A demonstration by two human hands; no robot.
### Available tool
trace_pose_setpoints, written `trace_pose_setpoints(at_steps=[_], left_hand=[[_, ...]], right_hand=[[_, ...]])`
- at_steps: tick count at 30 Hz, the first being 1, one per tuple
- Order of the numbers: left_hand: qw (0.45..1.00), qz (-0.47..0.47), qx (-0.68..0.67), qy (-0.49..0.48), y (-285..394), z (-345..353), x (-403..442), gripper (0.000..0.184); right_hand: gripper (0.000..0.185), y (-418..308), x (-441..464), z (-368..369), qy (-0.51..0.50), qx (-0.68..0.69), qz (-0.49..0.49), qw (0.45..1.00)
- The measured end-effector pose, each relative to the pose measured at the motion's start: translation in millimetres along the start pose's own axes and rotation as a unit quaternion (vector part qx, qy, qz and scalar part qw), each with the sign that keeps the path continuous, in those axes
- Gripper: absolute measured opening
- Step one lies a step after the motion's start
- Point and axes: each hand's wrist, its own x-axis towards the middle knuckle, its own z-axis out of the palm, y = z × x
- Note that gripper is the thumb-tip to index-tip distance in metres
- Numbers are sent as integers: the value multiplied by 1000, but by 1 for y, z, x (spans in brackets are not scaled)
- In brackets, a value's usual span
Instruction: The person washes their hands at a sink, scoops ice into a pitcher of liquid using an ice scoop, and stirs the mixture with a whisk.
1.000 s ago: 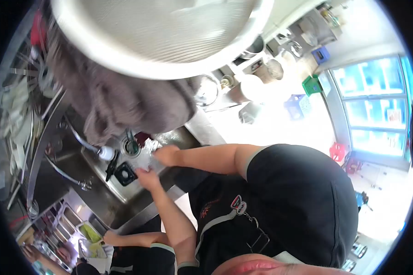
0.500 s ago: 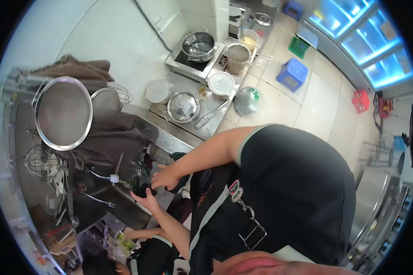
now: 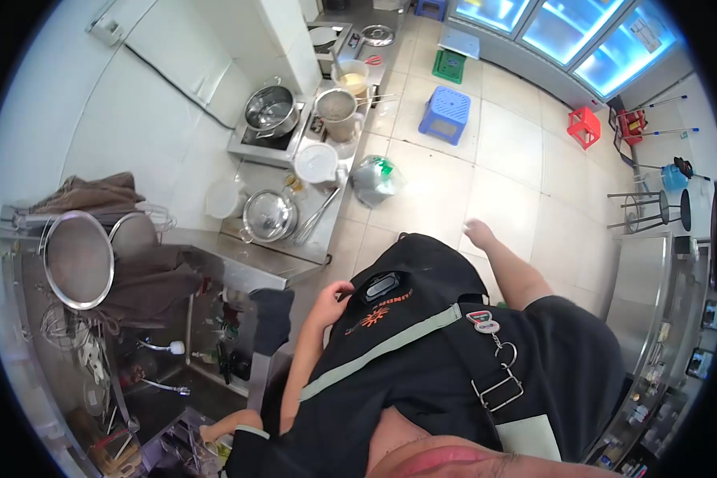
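My left hand (image 3: pixel 332 303) is beside the front of my black apron (image 3: pixel 422 334), fingers loosely bent with a gap between them and nothing visible in them. Close to it is a dark oblong device (image 3: pixel 382 286) at the apron's front. My right hand (image 3: pixel 479 234) is swung out to the right above the tiled floor; it is small and its fingers are hard to make out. A metal clip with a ring (image 3: pixel 499 390) hangs from the apron strap. To the left, the sink (image 3: pixel 190 389) holds dark items that I cannot make out.
Another person's hand (image 3: pixel 207 432) reaches over a tray (image 3: pixel 166 446) at lower left. A pot (image 3: pixel 272 110), lidded pan (image 3: pixel 270 215) and whisk (image 3: pixel 317 217) stand on the counter. On the floor are a plastic bag (image 3: pixel 376 182), blue stool (image 3: pixel 445 115) and red stool (image 3: pixel 584 127).
Both my hands have left the dark item at the sink. My left hand has drawn back to the apron, and my right has swung to the right. My body and view have turned right.
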Motion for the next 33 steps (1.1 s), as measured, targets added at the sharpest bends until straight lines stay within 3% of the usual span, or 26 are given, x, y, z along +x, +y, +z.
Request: trace_pose_setpoints(at_steps=[1, 2, 3, 4, 5, 6, 8, 10, 11, 12, 13, 14, 16, 18, 20, 22, 23, 24, 25, 28, 30, 33], left_hand=[[984, -13, 97, -148, 18, 13, 19, 22], [984, -8, 89, -152, 38, 28, 37, 22], [967, -28, 114, -226, 59, 41, 57, 23], [944, -50, 141, -296, 72, 53, 74, 25], [928, -23, 190, -321, 71, 67, 94, 35], [927, -24, 187, -325, 87, 83, 113, 35], [868, -58, 319, -375, 131, 115, 157, 40], [852, -58, 344, -390, 149, 144, 217, 45], [861, -76, 351, -359, 150, 160, 244, 45], [869, -93, 355, -332, 151, 177, 270, 45], [903, -158, 248, -314, 153, 185, 294, 45], [921, -221, 140, -290, 156, 187, 314, 45], [942, -126, 181, -252, 164, 191, 333, 39], [939, -79, 267, -202, 194, 194, 346, 35], [959, -63, 263, -82, 186, 198, 372, 31], [975, -81, 199, -58, 197, 202, 422, 32], [988, -147, 46, -22, 204, 207, 449, 35], [972, -209, -109, 13, 212, 212, 480, 38], [960, -209, -187, 24, 218, 214, 513, 41], [896, -177, -400, 73, 229, 212, 627, 53], [822, -209, -517, 118, 221, 198, 722, 64], [791, -202, -530, 231, 216, 172, 850, 81]], right_hand=[[41, 103, 18, 17, 4, -156, -21, 988], [40, 139, 4, 1, -99, -223, 126, 962], [40, 180, -8, -9, -227, -227, 238, 917], [34, 227, -19, -10, -287, -280, 289, 870], [36, 268, -33, -8, -328, -97, 398, 851], [39, 214, -61, -47, -337, -68, 405, 847], [35, 216, -71, -64, -284, 63, 414, 863], [36, 233, -36, -75, -277, 16, 309, 910], [36, 275, -4, -62, -277, 6, 219, 936], [35, 285, 7, -73, -234, 56, 213, 947], [35, 294, 18, -85, -192, 105, 202, 955], [34, 270, 32, -113, -102, 211, 270, 934], [38, 298, 64, -138, -92, 260, 228, 934], [42, 268, 85, -200, -87, 261, 282, 919], [43, 271, 108, -233, -76, 262, 295, 916], [44, 276, 136, -258, -61, 267, 302, 913], [44, 279, 143, -267, -41, 267, 338, 902], [44, 283, 147, -277, -20, 265, 374, 888], [44, 291, 150, -281, -27, 264, 392, 881], [36, 320, 140, -281, -61, 198, 345, 916], [34, 311, 132, -299, -132, 106, 310, 936], [34, 288, 138, -331, -237, 87, 260, 932]])
